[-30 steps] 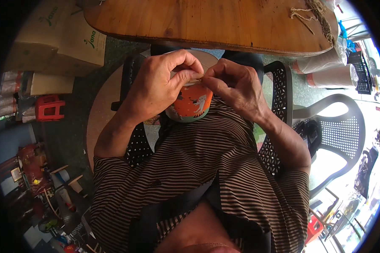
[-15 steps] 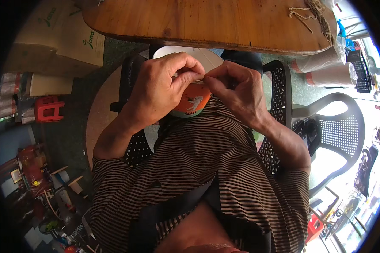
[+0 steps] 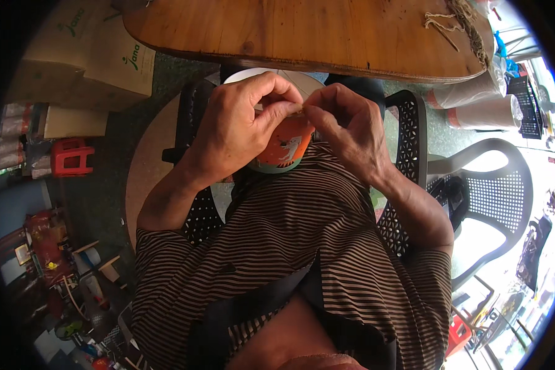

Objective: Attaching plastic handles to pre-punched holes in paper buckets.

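Note:
My left hand and my right hand meet fingertip to fingertip in front of my belly. Each has thumb and forefinger pinched together on something tiny that I cannot make out. Just below the fingertips, an orange rounded object with a pale animal picture and a green lower band rests near my lap. My left hand partly covers it, and its kind is unclear. Behind the hands shows part of a white round surface.
A wooden table spans the top, with frayed string at its right. Dark perforated armrests flank me. A grey chair stands right, cardboard boxes and a red stool left, wrapped rolls far right.
The right fingertips have shifted slightly up and right, their pinch still near the left one. More of the orange object's picture shows between the hands.

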The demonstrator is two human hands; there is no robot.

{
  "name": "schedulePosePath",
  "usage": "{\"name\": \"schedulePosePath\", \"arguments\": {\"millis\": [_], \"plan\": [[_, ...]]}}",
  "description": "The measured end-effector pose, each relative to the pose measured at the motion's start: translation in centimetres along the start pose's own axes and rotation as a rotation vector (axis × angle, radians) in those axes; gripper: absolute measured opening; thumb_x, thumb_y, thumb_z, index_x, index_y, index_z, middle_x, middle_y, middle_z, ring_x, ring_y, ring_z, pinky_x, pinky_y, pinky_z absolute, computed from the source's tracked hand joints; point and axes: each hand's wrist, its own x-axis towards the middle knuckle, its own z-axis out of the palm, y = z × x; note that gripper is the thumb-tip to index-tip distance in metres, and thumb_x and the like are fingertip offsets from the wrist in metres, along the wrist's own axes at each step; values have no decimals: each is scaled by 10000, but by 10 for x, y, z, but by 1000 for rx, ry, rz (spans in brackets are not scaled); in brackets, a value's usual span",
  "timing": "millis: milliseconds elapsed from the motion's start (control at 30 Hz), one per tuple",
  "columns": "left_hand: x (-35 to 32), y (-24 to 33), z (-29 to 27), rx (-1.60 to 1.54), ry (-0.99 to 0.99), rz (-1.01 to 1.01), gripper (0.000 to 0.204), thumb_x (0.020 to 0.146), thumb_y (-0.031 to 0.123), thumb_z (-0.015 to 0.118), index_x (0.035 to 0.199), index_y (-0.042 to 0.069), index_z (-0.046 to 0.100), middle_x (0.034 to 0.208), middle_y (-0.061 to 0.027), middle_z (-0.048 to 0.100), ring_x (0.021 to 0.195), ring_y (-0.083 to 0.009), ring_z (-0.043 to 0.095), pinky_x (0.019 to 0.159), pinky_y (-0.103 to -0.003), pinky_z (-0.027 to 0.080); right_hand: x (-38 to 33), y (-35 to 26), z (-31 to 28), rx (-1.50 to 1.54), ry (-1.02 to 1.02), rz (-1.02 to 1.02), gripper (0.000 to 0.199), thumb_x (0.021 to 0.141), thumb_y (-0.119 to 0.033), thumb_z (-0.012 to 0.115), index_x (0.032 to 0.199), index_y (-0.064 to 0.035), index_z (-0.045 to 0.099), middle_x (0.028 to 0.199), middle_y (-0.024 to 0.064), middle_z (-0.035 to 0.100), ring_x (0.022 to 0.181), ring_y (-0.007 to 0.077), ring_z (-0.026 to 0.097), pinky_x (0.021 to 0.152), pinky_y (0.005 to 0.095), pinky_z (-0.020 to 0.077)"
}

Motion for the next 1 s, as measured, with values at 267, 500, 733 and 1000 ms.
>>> {"name": "schedulePosePath", "arguments": {"millis": [267, 500, 733, 1000], "plan": [[1, -2, -1, -31, -12, -5, 79, 958, 34, 715, 1010, -16, 683, 919, -40, 717, 875, -91, 677, 797, -258, 553, 0, -9, -4, -6, -71, 25, 201, 929, -128, 715, 1032, 44, 734, 838, 79, 749, 764, 84, 662, 693, 264, 544], [2, -2, 6, -2, 107, 14, 104, 921, 5, 744, 977, -11, 657, 886, -46, 724, 850, -110, 700, 753, -269, 565, 0, -2, -3, 15, -13, 52, 151, 923, -104, 710, 983, 33, 733, 822, 46, 743, 756, 65, 661, 688, 246, 545], [3, -6, 6, 142, 120, 156, 95, 904, 11, 745, 959, 6, 667, 835, -88, 730, 791, -197, 735, 679, -316, 587, 0, -2, -2, 14, -21, 29, 137, 926, -88, 686, 979, 32, 723, 827, 36, 732, 759, 59, 647, 690, 244, 542], [6, -13, 7, 312, 133, 335, 84, 881, 20, 732, 926, 14, 661, 820, -99, 680, 786, -288, 690, 705, -387, 549, -1, 1, -1, 44, -24, 4, 129, 923, -84, 696, 981, 28, 719, 846, 33, 728, 751, 53, 632, 687, 240, 538]]}}
